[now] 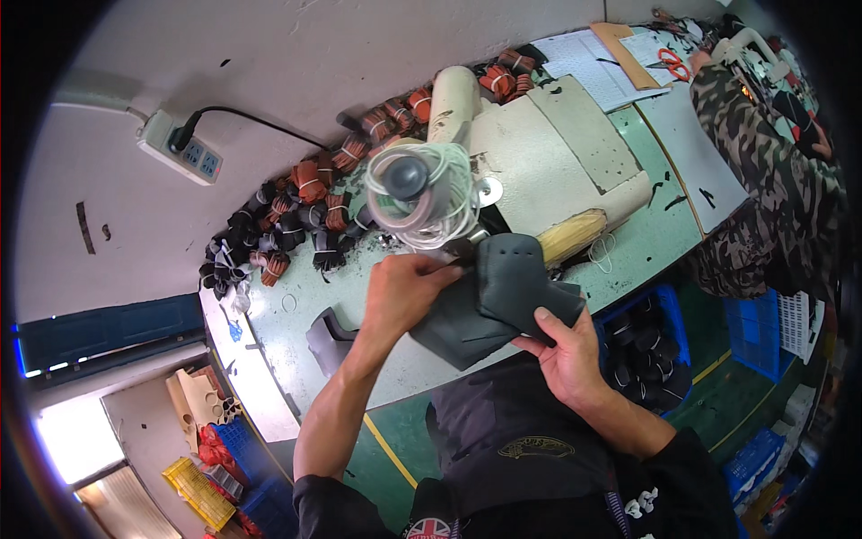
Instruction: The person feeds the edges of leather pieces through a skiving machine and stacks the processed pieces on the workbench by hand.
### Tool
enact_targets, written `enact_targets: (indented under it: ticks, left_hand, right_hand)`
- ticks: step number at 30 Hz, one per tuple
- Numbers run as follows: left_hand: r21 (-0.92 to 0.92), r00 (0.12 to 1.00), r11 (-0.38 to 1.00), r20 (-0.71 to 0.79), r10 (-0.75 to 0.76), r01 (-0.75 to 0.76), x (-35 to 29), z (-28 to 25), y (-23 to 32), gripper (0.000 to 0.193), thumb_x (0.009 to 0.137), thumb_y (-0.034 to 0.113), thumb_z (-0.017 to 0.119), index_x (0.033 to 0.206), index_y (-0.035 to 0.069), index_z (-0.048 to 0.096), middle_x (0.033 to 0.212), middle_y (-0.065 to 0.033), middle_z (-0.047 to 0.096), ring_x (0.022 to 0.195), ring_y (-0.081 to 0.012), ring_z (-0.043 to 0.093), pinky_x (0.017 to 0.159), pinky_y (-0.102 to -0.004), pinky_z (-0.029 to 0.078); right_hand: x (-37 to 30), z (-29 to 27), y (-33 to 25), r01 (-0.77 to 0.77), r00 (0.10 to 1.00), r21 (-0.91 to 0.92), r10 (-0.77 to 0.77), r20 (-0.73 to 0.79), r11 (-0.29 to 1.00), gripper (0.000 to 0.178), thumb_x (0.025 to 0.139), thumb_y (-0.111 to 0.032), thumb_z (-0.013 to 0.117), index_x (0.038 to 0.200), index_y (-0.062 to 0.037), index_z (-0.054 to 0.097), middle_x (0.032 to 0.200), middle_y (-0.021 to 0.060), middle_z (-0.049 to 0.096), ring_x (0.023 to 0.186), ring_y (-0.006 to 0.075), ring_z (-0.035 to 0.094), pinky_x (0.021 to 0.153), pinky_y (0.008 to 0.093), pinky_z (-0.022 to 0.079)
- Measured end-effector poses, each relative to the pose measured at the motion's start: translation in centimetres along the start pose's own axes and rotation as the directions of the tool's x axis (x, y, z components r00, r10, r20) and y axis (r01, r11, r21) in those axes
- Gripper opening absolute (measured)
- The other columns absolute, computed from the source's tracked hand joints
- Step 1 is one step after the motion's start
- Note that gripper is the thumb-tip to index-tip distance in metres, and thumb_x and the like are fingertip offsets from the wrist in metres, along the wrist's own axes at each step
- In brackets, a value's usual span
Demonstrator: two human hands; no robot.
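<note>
Dark grey-green leather pieces (516, 286), shaped like shoe-upper parts with a row of small holes along one edge, are spread between my two hands in front of the machine. My left hand (404, 292) is closed, pinching the far left edge close under the machine head. On the right side, my right hand (570, 355) grips the leather with the thumb on top and the fingers underneath. The cream-coloured machine (548, 148) has a coil of white cord (458, 202) around its end. A similar dark leather piece (328, 341) lies on the table by my left forearm.
Bundles of red-brown and black leather parts (310, 184) line the wall side of the table (278, 337). Orange-handled scissors (672, 65) lie on papers. A co-worker in camouflage (763, 162) is at far right. A blue crate (682, 337) holds dark pieces. A power strip (184, 148) hangs on the wall.
</note>
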State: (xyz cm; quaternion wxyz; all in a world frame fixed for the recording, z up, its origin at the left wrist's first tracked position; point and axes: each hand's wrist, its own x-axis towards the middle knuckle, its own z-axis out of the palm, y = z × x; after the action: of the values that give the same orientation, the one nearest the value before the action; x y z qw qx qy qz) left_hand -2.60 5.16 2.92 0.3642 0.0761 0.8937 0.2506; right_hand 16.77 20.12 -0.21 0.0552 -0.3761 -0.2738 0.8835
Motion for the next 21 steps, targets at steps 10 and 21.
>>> enact_targets:
  ticks: [10,21]
  left_hand:
    - [-0.059,0.997,0.998,0.074,-0.024,0.029,0.1,0.0,-0.4,0.039,0.082,0.024,0.077,0.117,0.006,0.074,0.094,-0.0087,0.076,0.084,-0.0165,0.070,0.077,-0.0310,0.054]
    - [-0.075,1.000,0.997,0.015,0.027,-0.025,0.5,0.6,-0.4,0.033,0.084,0.024,0.077,0.109,0.002,0.075,0.090,-0.0083,0.075,0.083,-0.0114,0.068,0.075,-0.0276,0.052]
  right_hand:
    - [0.0,-0.4,0.1,0.009,1.000,0.056,-0.010,0.011,0.998,0.042,0.095,-0.001,0.060,0.132,-0.0098,0.040,0.127,0.0112,0.057,0.112,0.0249,0.063,0.086,0.0463,0.061]
    - [-0.4,-0.3,-0.4,0.037,0.999,0.072,-0.036,-0.006,0.997,0.042,0.095,-0.002,0.059,0.131,-0.0108,0.040,0.126,0.0108,0.057,0.113,0.0254,0.063,0.086,0.0464,0.061]
